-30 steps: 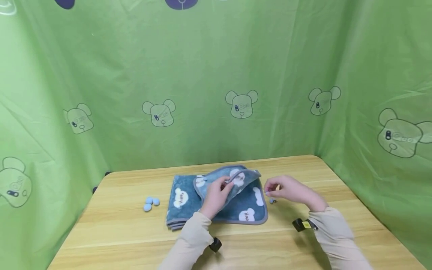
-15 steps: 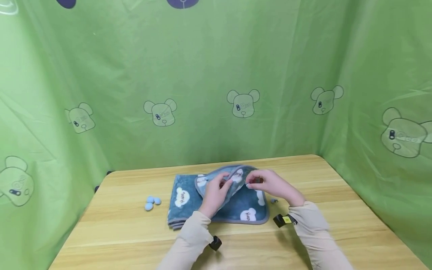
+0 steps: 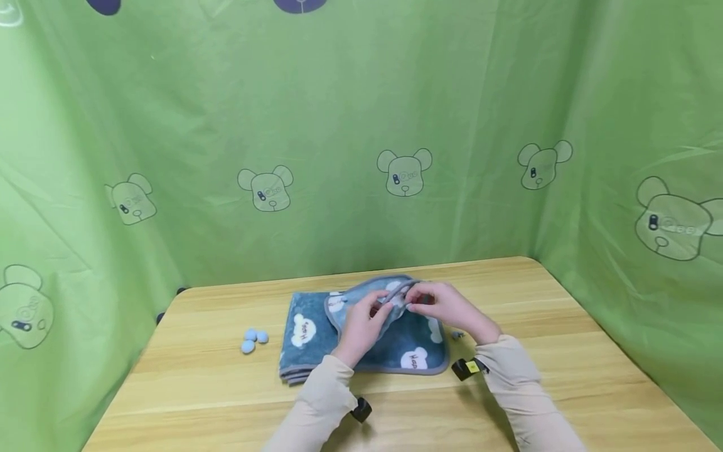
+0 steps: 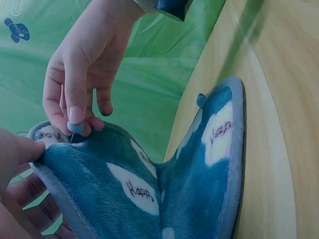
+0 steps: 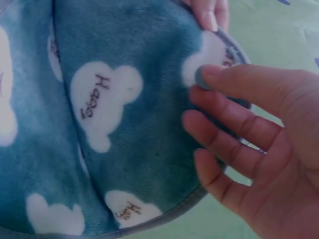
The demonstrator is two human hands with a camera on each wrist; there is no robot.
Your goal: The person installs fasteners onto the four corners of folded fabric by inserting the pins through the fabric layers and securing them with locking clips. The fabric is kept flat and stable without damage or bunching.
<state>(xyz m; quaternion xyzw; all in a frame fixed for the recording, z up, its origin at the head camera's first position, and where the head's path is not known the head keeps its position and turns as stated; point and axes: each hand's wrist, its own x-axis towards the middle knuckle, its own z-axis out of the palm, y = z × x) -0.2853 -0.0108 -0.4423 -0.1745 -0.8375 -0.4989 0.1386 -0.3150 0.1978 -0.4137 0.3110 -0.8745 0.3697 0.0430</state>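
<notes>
A folded teal plush blanket (image 3: pixel 409 342) with grey trim and white "Happy" patches lies on the table, one top corner turned up. My left hand (image 3: pixel 359 323) grips the raised edge of that flap between thumb and fingers. My right hand (image 3: pixel 443 304) pinches the round blue head of a pin (image 4: pixel 76 128) between thumb and index finger. In the left wrist view the thin pin shaft points down at the plush, its tip right at the fabric. In the right wrist view the blue head shows between the fingertips, against a white patch, with the other fingers loosely spread.
Another small blue-headed piece (image 3: pixel 457 335) lies on the wooden table (image 3: pixel 186 383) just right of the blanket. Left of the blanket, three pale blue round pieces (image 3: pixel 247 346) sit close together. A green curtain (image 3: pixel 333 125) with bear-head outlines surrounds the table.
My right hand has moved left from beside the blanket to the raised flap, carrying the pin. My left hand has kept its grip on the flap; the right part of the flap now stands bunched between both hands.
</notes>
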